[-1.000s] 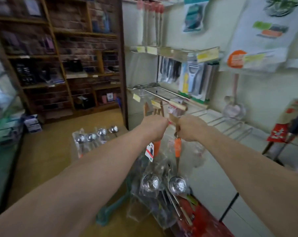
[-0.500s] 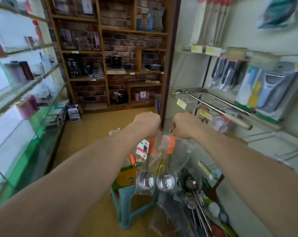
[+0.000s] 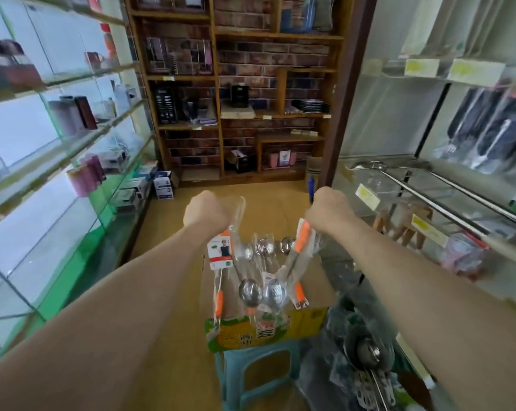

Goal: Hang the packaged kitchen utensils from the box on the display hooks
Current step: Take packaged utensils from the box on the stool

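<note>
On the right stands the display rack (image 3: 446, 191), its long metal hooks (image 3: 470, 200) reaching out with yellow price tags (image 3: 368, 197) at their ends; the nearest hook tips lie just beside the right arm, a little above and to its right. Below the hands a cardboard box (image 3: 265, 330) sits on a pale blue stool (image 3: 259, 369), with more bagged utensils lying in it, round steel heads up at the far side. The left hand (image 3: 205, 213) is clenched on the top of a clear bag (image 3: 225, 262) holding an orange-handled ladle (image 3: 249, 289), with a printed card at the front. The right hand (image 3: 329, 210) is likewise closed on the top of a second bagged ladle (image 3: 276, 292) with an orange grip. Both packs hang straight down from the fists over the box, their bowls almost touching each other. These should be light, the steel stiff inside but the film soft, slick and apt to crumple, so the bowl end will probably swing. The best hold looks to be the top edge near the hang hole, which the fists hide, pinched so the hole stays free for the hook.
</note>
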Demonstrator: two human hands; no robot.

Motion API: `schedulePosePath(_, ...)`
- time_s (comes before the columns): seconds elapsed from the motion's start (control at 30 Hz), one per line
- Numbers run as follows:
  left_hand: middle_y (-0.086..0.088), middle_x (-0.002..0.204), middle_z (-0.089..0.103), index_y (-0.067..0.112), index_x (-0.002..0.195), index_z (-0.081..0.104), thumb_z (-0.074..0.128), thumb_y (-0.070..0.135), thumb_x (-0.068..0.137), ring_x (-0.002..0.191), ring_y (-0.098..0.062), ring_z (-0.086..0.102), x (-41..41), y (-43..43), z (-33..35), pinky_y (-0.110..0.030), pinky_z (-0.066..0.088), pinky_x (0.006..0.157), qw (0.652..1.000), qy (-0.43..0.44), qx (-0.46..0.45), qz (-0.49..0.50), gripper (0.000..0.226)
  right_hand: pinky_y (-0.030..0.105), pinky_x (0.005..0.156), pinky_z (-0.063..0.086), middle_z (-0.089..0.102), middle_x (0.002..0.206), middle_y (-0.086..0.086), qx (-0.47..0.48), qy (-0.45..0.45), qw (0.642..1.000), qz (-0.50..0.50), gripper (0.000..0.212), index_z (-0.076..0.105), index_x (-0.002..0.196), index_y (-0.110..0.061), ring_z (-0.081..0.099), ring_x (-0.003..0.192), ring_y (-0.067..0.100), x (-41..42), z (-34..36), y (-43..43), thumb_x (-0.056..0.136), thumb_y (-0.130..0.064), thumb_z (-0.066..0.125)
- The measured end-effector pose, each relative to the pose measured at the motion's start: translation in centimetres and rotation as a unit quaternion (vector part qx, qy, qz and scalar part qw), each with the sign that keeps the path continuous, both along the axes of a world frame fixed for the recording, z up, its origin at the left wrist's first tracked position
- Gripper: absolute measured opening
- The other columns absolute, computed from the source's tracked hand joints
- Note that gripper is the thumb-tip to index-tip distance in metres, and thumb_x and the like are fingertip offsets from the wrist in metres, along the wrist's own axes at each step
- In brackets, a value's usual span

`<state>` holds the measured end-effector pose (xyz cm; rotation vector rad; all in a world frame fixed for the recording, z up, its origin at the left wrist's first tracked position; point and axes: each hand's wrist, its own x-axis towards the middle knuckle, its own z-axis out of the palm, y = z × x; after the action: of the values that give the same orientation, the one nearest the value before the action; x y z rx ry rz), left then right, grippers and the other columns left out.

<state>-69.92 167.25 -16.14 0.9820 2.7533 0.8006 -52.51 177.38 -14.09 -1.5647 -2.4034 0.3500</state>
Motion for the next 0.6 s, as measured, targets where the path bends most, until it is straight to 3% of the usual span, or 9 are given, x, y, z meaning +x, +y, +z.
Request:
schedulePosePath(0.1,-0.004,0.07,0.053,0.004,0.085,0.058,0.052,0.015,0.092,0.06,-0.017,0.048,-2.4,2.5,-1.8,-0.03,0.041,0.059,0.996,-0.052,0.031,0.068,0.014,0.03,0.065,0.042,0.061,0.095,0.009,-0.014,0.034,0.999,-0.024,0.005,0.059,0.092,-0.009,0.06,0.089,0.029,-1.1,-1.5,4.2,0.09,-0.013,0.058)
schedulePosePath(0.17,-0.007,0.079,0.063,0.001,0.095,0.062,0.052,0.024,0.093,0.067,-0.019,0.056,-3.5,4.0,-3.5,-0.03,0.043,0.058,0.988,-0.097,0.058,0.109,0.024,0.03,0.066,0.042,0.063,0.098,0.01,-0.03,0.063,0.997,-0.041,0.007,0.059,0.093,-0.008,0.061,0.092,0.03,-1.7,-2.9,6.9,0.089,-0.014,0.058)
schedulePosePath(0.27,-0.01,0.083,0.068,0.002,0.096,0.064,0.055,0.021,0.092,0.07,-0.022,0.065,-4.8,6.2,-6.5,-0.028,0.044,0.051,0.969,-0.158,0.093,0.165,0.021,0.03,0.071,0.044,0.066,0.108,0.012,-0.058,0.119,0.989,-0.071,0.022,0.064,0.106,-0.006,0.062,0.1,0.032,-2.5,-5.5,10.1,0.09,-0.019,0.058)
schedulePosePath(0.4,-0.014,0.094,0.069,0.0,0.104,0.063,0.055,0.011,0.089,0.08,-0.026,0.067,-5.8,8.4,-10.1,-0.03,0.047,0.057,0.926,-0.241,0.151,0.25,0.021,0.034,0.088,0.045,0.059,0.125,0.011,-0.101,0.167,0.975,-0.105,0.033,0.055,0.124,-0.009,0.057,0.114,0.031,-3.3,-8.7,12.5,0.092,-0.016,0.054)
schedulePosePath(0.53,-0.013,0.099,0.068,0.0,0.112,0.058,0.058,0.01,0.09,0.086,-0.027,0.068,-5.5,9.5,-13.7,-0.032,0.052,0.064,0.872,-0.32,0.203,0.31,0.024,0.037,0.094,0.049,0.06,0.126,0.01,-0.164,0.217,0.954,-0.126,0.033,0.057,0.123,-0.01,0.061,0.109,0.03,-4.1,-11.9,13.4,0.09,-0.008,0.052)
schedulePosePath(0.6,-0.012,0.098,0.068,0.004,0.11,0.057,0.058,0.013,0.091,0.085,-0.025,0.068,-5.1,10.0,-15.5,-0.033,0.057,0.071,0.879,-0.333,0.176,0.293,0.02,0.04,0.091,0.052,0.063,0.12,0.01,-0.21,0.219,0.945,-0.125,0.029,0.061,0.116,-0.01,0.064,0.104,0.029,-4.4,-13.1,13.4,0.087,-0.007,0.058)
